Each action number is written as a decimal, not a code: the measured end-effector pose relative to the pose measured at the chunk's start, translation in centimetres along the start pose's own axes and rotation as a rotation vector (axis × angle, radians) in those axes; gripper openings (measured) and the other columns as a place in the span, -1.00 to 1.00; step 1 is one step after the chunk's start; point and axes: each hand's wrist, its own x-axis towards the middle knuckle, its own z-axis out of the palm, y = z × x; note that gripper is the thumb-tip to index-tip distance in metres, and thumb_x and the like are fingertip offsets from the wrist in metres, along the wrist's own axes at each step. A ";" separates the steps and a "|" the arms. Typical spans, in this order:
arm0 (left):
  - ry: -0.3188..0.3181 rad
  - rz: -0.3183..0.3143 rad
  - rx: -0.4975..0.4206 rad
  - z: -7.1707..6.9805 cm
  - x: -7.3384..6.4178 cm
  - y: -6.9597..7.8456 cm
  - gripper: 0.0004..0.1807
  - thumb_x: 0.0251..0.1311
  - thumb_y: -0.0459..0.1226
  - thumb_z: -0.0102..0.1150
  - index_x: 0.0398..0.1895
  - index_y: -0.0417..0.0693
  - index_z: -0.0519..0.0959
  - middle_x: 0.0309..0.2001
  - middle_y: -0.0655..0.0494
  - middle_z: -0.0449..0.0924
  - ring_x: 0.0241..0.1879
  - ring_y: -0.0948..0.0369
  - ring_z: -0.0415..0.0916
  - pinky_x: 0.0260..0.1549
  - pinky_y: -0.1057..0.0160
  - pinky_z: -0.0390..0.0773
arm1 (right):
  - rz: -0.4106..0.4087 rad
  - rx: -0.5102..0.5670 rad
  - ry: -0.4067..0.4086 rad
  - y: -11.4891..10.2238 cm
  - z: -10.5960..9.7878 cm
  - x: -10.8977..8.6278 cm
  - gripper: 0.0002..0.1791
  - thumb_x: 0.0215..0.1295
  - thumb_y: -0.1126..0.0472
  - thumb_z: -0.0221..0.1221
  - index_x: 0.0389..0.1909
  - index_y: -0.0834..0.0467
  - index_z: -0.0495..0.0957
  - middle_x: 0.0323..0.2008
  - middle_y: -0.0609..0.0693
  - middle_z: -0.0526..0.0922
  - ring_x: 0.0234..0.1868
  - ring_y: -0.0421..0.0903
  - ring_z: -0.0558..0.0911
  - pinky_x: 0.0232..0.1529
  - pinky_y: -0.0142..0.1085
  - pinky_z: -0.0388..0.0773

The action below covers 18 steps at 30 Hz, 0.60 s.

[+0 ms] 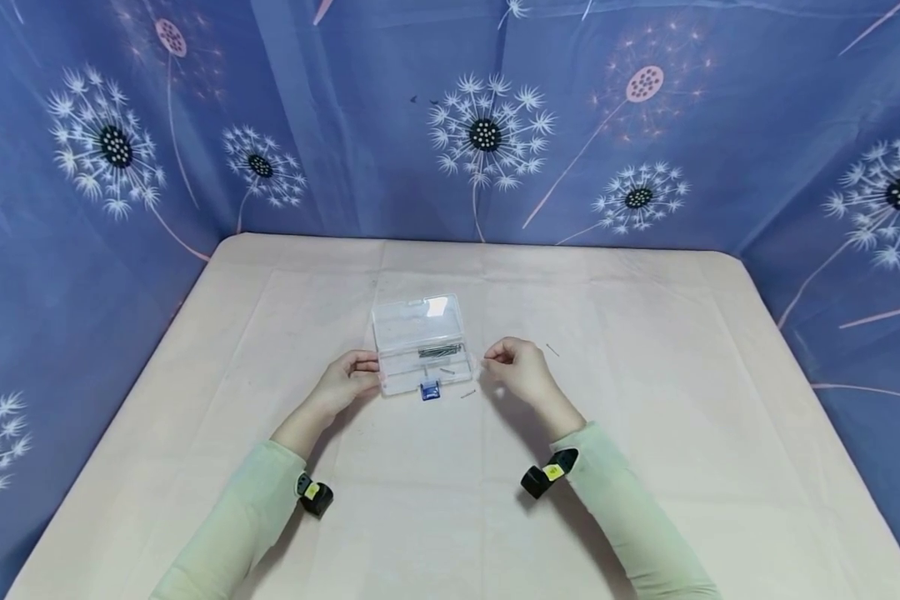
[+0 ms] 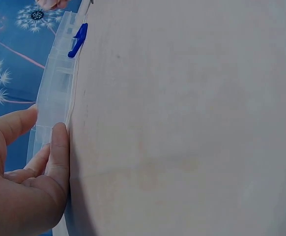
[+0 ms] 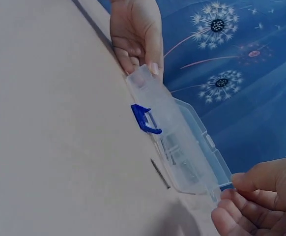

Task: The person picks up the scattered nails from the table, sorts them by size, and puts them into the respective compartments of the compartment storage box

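Observation:
A clear plastic box [image 1: 401, 362] lies with its lid [image 1: 399, 325] raised at the back and a blue latch [image 1: 430, 390] at the front. Inside, a bundle of thin metal nails [image 1: 438, 351] fills one compartment, and a loose nail [image 1: 447, 371] sits nearer the front. My left hand [image 1: 342, 383] holds the box's left end between thumb and fingers. Just off the box's right side is my right hand [image 1: 521, 371], fingers bent and thumb close to the index finger [image 3: 234, 196]. I cannot tell whether something small is between those fingertips.
One nail [image 1: 468, 393] lies on the table in front of the box's right corner. Another nail [image 1: 552, 350] rests beyond the right hand. A pale cloth covers the table [image 1: 420, 517], and a blue dandelion-patterned curtain [image 1: 390, 167] stands around its back and sides.

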 end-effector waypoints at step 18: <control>0.012 -0.007 -0.011 0.0 -0.1 0.1 -0.50 0.20 -0.48 0.07 0.21 -0.46 0.26 -0.01 -0.18 0.41 -0.29 0.43 0.44 -0.24 0.49 0.62 | -0.139 -0.147 -0.261 0.7 0.8 -0.8 -0.94 0.08 0.43 0.22 -0.40 0.29 0.61 -0.44 0.05 0.66 -0.42 -0.19 0.53 -0.36 -0.45 0.51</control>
